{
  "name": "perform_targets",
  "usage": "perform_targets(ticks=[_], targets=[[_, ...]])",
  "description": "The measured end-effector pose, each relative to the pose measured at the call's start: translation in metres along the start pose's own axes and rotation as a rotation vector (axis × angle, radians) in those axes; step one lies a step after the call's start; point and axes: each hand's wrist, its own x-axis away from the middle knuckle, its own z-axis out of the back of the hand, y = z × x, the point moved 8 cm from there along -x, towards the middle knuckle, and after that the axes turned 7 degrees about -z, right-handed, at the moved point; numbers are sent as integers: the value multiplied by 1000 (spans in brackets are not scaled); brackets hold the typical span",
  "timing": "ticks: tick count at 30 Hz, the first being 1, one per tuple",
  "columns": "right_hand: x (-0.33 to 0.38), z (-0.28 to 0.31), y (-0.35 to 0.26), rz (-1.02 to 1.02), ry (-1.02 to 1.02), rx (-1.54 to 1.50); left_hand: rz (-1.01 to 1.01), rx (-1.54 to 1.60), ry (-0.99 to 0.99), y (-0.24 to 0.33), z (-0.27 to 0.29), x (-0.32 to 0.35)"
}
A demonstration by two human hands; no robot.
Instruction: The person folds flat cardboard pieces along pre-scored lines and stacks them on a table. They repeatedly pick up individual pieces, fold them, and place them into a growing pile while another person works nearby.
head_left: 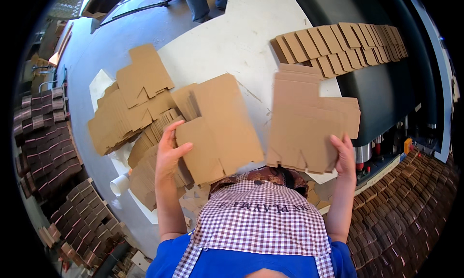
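My left hand (pixel 170 155) is at the left edge of a flat die-cut cardboard box blank (pixel 227 118), thumb over its face and the other fingers partly hidden. The blank's right edge is slightly blurred. To the right, my right hand (pixel 344 155) grips the side of more flat cardboard box blanks (pixel 304 128), their layered edges showing at the top and right. Its thumb lies on the front and its fingers wrap behind. A gap separates the two sets. Beside my left hand, piled blanks (pixel 137 109) lie fanned and overlapping on the white table (pixel 217 46).
A dark conveyor belt (pixel 382 99) runs along the right, with overlapping rows of folded cartons (pixel 343 43) on it. Stacked brown cartons (pixel 406 215) fill the lower right, and more stacks (pixel 48 138) stand at left. A white tube (pixel 120 185) sits near the table edge. Another person's legs (pixel 197 2) show beyond.
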Motion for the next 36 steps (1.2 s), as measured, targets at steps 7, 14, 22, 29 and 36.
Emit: perform_targets(ticks=[7,14,22,29,36], targets=[[63,63,-59,221,186,-21,-18,165,-168,-24,-54,-18],[37,121,-13,197,351,-15,64,106,-378,-73,-126,-41],[42,12,-21,848,711,1210,-381,-673,-275,-106,-124,-74],[-33,-159,94,911,130,1466,-614,-1129,-416,-80,-178,-76],[-43,-158,106,879,135,1525,-728,-1196,-398,-60,-195,-85]])
